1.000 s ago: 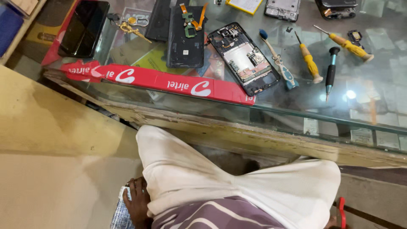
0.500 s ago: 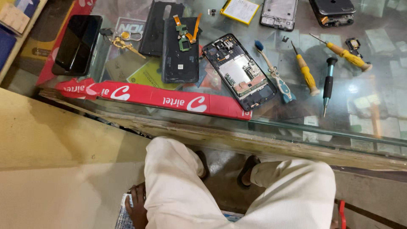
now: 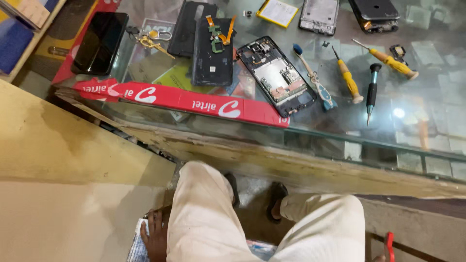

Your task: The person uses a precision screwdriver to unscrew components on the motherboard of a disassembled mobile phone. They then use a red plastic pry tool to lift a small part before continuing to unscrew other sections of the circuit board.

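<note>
Phone repair shop counter. A glass-topped display counter (image 3: 427, 121) with a worn wooden front edge carried an opened phone (image 3: 277, 73) with its board exposed, a black back cover (image 3: 211, 51) with flex cables on it, more phone shells (image 3: 318, 14) further back, an intact dark phone (image 3: 99, 41), and yellow-handled screwdrivers (image 3: 348, 80) beside a black one (image 3: 371, 92). A red advertising strip (image 3: 194, 102) ran along the glass edge. Goods showed under the glass.
</note>
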